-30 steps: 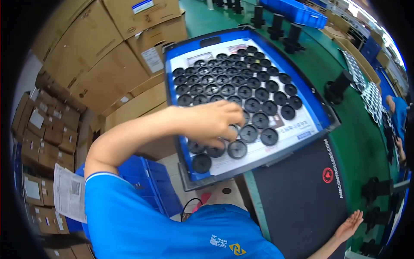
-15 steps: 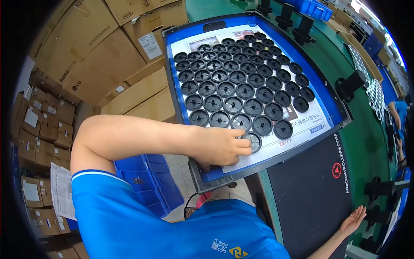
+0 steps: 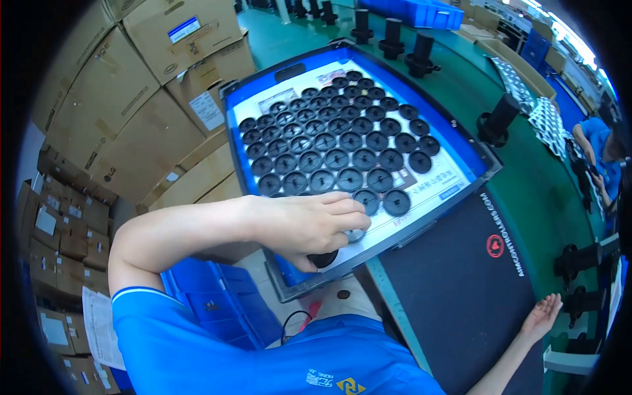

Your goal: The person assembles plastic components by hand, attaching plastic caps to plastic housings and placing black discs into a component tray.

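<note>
My left hand (image 3: pixel 316 225) reaches over the near edge of a blue tray (image 3: pixel 471 164) with a dark rim. Its thumb and palm close around a black round plastic disc (image 3: pixel 322 259), tilted near the tray's front wall. The fingertips rest over another disc (image 3: pixel 356 235), partly hidden beneath them. Rows of the same black discs (image 3: pixel 336 158), each with a bar across its middle, lie on printed paper in the tray. Far to the right, my right hand (image 3: pixel 542 317) is open, palm up, fingers loosely bent. It is beside black flanged cylinders (image 3: pixel 582 301) and holds nothing visible.
A black mat (image 3: pixel 454 289) covers the green bench right of the tray. Black flanged cylinders (image 3: pixel 421 56) stand along the tray's far right side. Cardboard boxes (image 3: pixel 151 131) are stacked at left. A blue crate (image 3: pixel 220 296) sits below my left arm. Another person (image 3: pixel 596 151) works at far right.
The view has shifted, so the tray appears farther left. My left hand has drawn back slightly over the near discs, and a tilted disc now shows by its thumb. My right hand stays beside the cylinders.
</note>
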{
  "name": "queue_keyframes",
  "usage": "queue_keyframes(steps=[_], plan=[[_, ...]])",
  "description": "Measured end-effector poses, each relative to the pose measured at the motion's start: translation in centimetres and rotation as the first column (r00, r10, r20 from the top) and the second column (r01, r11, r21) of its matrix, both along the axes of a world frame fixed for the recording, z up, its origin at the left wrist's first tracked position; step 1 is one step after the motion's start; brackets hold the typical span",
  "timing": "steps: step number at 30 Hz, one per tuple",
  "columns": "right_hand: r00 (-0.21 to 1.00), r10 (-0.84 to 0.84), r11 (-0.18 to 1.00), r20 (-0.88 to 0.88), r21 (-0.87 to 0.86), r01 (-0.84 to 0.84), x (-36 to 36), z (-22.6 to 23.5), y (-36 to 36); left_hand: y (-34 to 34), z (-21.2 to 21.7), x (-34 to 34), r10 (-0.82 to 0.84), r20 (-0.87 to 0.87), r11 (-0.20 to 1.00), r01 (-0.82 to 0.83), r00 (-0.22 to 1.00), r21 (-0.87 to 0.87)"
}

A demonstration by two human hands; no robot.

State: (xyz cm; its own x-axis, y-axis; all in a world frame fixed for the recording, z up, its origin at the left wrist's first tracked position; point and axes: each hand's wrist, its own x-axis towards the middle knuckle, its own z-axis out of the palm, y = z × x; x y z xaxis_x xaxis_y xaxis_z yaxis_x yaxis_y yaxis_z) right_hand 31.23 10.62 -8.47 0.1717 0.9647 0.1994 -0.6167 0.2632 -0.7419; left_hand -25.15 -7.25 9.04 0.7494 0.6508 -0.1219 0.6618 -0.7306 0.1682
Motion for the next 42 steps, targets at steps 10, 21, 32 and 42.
queue_keyframes(steps=[10,21,32,42], plan=[[0.595,0.788,0.548,-0.159,-0.259,-0.795,-24.8,9.5,-10.7,8.5,3.6,13.3,-0.471,0.076,0.852,0.431,0.879,0.296],[0.883,0.464,0.862,-0.069,-0.193,-0.468,-13.3,6.6,-7.1,27.4,1.2,15.4,0.026,0.622,0.812,-0.379,0.783,0.443],[0.940,0.281,0.923,-0.193,-0.215,-0.319,-10.0,3.8,-4.5,40.7,-5.3,18.8,0.552,0.823,0.654,-0.682,0.134,-0.327],[0.948,0.202,0.974,-0.248,-0.054,-0.222,-9.2,6.2,-4.5,26.6,-3.9,27.8,0.787,0.440,0.576,0.258,-0.433,-0.776]])
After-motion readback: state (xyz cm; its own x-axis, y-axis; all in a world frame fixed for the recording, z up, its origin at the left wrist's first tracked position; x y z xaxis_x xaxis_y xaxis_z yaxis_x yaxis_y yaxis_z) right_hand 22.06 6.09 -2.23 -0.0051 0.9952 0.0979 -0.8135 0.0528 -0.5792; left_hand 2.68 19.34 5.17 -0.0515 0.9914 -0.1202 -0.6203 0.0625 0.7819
